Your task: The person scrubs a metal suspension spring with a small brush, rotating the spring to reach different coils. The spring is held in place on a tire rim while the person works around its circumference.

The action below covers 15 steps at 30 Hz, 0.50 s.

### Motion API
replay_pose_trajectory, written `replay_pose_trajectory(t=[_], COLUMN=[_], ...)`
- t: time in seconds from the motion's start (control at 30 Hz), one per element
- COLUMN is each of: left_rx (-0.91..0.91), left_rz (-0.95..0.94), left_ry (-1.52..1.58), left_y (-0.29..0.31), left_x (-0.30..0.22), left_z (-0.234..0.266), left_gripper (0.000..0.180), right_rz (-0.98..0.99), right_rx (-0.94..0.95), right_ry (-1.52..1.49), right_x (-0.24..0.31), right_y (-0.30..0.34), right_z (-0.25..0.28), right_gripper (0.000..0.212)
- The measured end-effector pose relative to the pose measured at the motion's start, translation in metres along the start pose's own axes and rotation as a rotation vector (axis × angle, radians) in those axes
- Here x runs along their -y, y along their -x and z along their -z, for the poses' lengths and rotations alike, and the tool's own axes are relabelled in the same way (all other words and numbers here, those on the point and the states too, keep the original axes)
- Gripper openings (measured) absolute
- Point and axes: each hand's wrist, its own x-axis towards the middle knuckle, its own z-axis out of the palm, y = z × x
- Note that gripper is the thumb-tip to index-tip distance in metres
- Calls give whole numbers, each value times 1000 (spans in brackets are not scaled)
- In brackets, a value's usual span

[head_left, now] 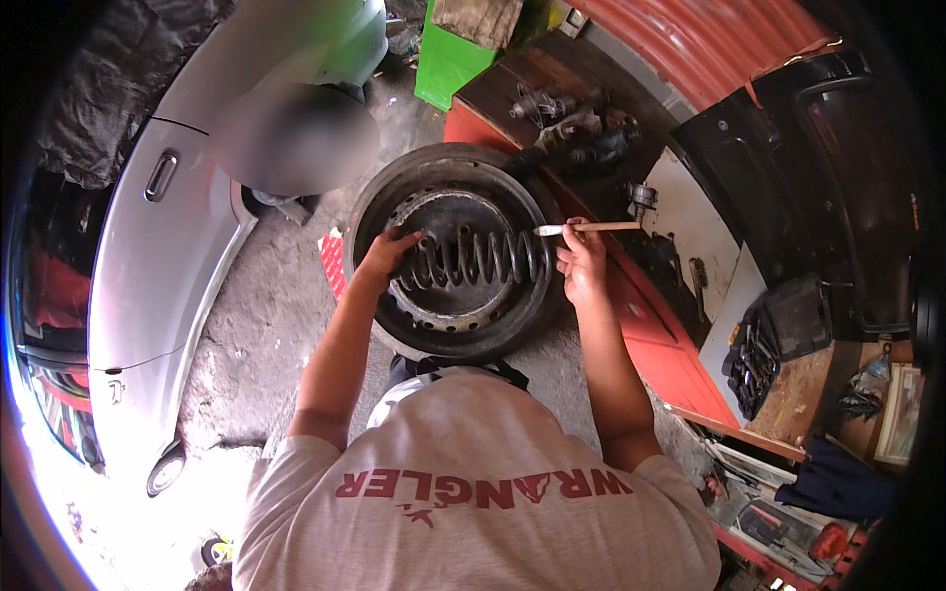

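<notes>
- Nine o'clock: silver car door [148,261]; I see concrete floor [258,330] between its edge and the steel wheel [448,345].
- Left hand [389,258] grasps the coil spring [473,258], which lies across the wheel.
- Six: shirt [473,424], red lettering [483,490].
- Three: right hand [583,261] pinches the paintbrush [616,227] near a red panel's edge [641,330].
</notes>
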Motion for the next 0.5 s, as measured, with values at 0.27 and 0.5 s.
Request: replay_pose_trajectory(t=[0.27, 0.5], left_rx=[162, 54], left_rz=[-196, -81], left_ry=[63, 187], left_y=[31, 22], left_x=[5, 21], left_z=[-7, -1], left_gripper=[67, 69], right_rz=[89, 120], right_rx=[112, 103], right_ry=[-78, -32], right_x=[-15, -30], right_y=[7, 7], right_z=[10, 18], right_gripper=[18, 16])
